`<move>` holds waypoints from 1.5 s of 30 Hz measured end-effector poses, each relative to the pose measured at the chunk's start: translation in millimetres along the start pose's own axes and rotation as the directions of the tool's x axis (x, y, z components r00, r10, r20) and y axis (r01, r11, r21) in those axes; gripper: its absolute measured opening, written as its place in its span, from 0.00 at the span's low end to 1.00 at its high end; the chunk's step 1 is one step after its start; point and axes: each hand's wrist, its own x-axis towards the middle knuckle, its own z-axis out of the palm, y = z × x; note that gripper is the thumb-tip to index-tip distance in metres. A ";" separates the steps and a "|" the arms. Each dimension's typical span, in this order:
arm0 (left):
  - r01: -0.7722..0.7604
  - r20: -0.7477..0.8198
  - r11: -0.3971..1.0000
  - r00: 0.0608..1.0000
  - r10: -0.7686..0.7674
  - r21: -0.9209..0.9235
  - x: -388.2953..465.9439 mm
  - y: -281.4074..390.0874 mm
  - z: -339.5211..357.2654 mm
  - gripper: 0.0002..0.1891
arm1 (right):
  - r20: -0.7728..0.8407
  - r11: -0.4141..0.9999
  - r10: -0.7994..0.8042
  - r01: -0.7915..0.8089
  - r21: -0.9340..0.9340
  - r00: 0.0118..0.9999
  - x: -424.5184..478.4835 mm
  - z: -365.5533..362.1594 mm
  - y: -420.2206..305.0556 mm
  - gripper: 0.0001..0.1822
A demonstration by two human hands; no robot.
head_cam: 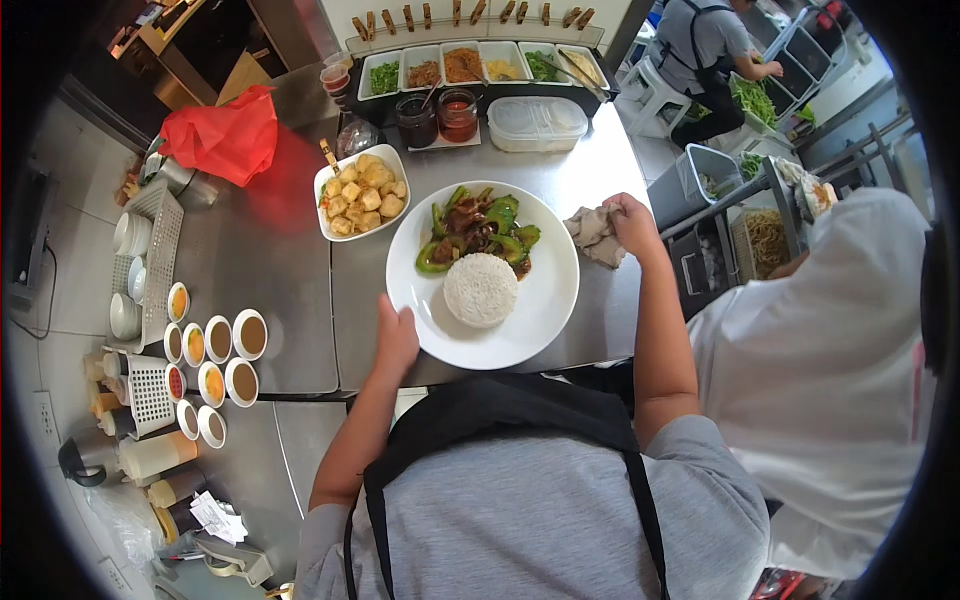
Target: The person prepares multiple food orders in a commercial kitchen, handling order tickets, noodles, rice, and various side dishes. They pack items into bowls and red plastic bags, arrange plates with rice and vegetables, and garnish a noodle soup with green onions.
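A round white plate (480, 352) lies before me on the steel counter. It carries a dome of white rice (481, 290) and, behind that, cooked green vegetable slices with dark-sauced meat (480, 225). At the plate's left rim is my left hand (395, 341), with its thumb up beside the edge and its other fingers mostly hidden, seemingly under the rim. My right hand (634, 225) grips a crumpled beige cloth (598, 234), which meets or nearly meets the plate's right rim. Just left of the plate stands a white bowl of golden fried cubes (365, 196) with a wooden clothespin clipped on.
Behind the plate are sauce jars (457, 116), a lidded plastic container (538, 124) and a topping rack (480, 67). Small sauce dishes (244, 380) and a red plastic bag (225, 135) are left. A white-clad person (817, 360) stands close right; another person (697, 52) sits beyond.
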 end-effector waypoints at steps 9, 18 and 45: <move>0.070 0.181 0.991 0.982 -0.048 -0.118 20.2 -17.2 -13.7 0.17 | 0.173 0.875 -0.102 0.172 -0.452 0.980 -3.9 33.1 -15.7 0.15; -0.103 0.151 0.991 0.984 0.089 0.089 38.4 -13.3 -12.0 0.16 | 0.448 0.997 0.000 0.035 -0.071 0.894 38.2 81.3 -117.3 0.16; -0.420 0.031 0.825 0.896 0.443 0.378 35.6 72.5 -34.1 0.09 | -0.212 0.904 -0.135 0.032 -0.427 0.968 -33.2 -65.6 18.5 0.12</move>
